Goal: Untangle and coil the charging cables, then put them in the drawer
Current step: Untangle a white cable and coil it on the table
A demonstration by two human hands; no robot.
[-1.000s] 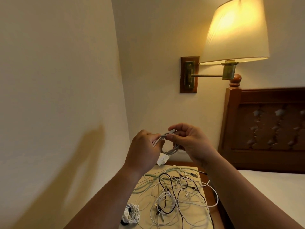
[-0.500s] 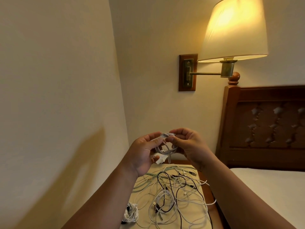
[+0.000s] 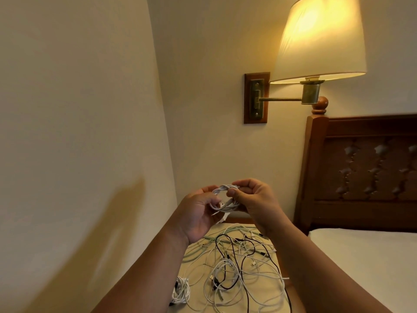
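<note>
We see a small white charging cable (image 3: 225,197) wound into a tight coil and held up in the air just below the centre of the frame, above the far edge of the nightstand. The left hand (image 3: 198,213) has its palm turned towards us, its fingers curled in, and it grips the left side of the coil; a white plug end hangs just beneath it. The right hand (image 3: 255,199) pinches the upper right of the coil between thumb and curled forefinger, with its other fingers folded in behind.

Below the hands, in the lower middle of the frame, the cream nightstand top (image 3: 259,290) carries a loose tangle of cables (image 3: 228,274): mostly thin white ones, a black cable (image 3: 234,256) looping through them, and a pale green cable (image 3: 198,250) lying along the far left side. At the lower left corner of the top sits a second white coil (image 3: 180,292), apart from the tangle.

To the right we see the bed (image 3: 365,263) with its carved wooden headboard (image 3: 365,172). In the upper right a lit wall lamp (image 3: 316,39) swings out on a brass arm from a wooden wall plate (image 3: 256,98).
</note>
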